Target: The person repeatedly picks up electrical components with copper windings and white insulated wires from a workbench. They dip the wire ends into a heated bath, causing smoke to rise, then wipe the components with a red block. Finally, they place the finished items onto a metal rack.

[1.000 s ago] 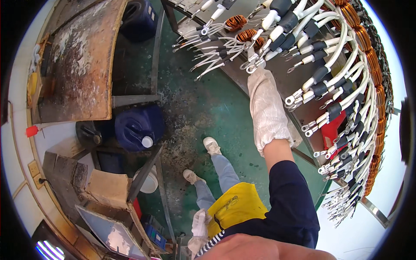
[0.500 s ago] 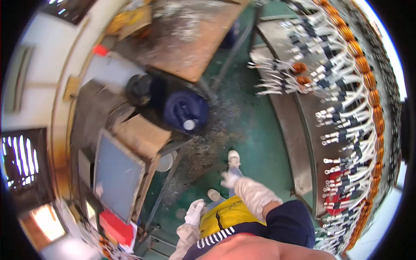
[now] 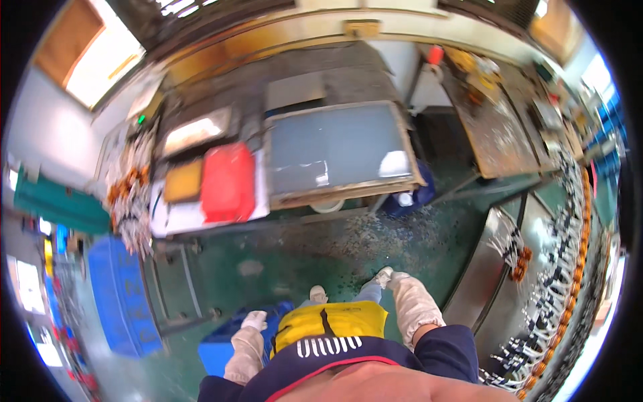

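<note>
1. At the lower middle of the view, above the green floor, both gloved hands hang beside the body; a second ago the right hand was raised to the rack of white-sleeved wire leads, so it has let go and the view has swung away from the rack.
2. The right hand's fingers point down, loosely together, pinching nothing; the leads now lie well apart, along the rack at the right edge.
3. The left hand hangs empty over a blue crate; whether its fingers are spread cannot be told.
4. Ahead, a surface carries a grey tray and a red container.
</note>
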Demonstrator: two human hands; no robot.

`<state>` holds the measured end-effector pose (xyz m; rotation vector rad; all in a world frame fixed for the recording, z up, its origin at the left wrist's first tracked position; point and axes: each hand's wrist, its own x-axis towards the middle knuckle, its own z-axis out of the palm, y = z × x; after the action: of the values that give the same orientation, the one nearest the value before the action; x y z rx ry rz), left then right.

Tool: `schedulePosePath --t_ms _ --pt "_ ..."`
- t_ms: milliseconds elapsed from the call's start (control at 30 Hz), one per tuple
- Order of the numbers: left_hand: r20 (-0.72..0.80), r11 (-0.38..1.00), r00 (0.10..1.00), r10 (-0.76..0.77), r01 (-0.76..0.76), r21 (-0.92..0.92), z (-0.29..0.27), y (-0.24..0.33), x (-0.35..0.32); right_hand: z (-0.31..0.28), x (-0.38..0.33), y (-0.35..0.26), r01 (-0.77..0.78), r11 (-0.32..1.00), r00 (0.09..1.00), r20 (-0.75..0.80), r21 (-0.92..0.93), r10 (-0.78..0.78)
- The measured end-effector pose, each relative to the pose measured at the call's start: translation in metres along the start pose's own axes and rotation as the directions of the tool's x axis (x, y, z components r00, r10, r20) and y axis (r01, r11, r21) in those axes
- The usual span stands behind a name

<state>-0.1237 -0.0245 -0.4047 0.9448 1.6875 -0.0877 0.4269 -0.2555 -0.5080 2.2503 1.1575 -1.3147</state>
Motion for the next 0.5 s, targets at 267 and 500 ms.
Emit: schedulePosePath --t_ms 267,500 --pt "-0.071 0.931 0.966 -0.248 0.217 -0.295 -0.095 -0.201 -0.029 -0.051 -0.050 -0.158 0.264 0.938 0.959 -0.161 0.222 -0.232" --pt "-0.140 0.835 0.954 -0.267 0.156 -0.528 -0.072 -0.179 -0.048 -0.135 -0.130 -0.380 0.748 0.661 0.655 -0.222 0.058 -0.722"
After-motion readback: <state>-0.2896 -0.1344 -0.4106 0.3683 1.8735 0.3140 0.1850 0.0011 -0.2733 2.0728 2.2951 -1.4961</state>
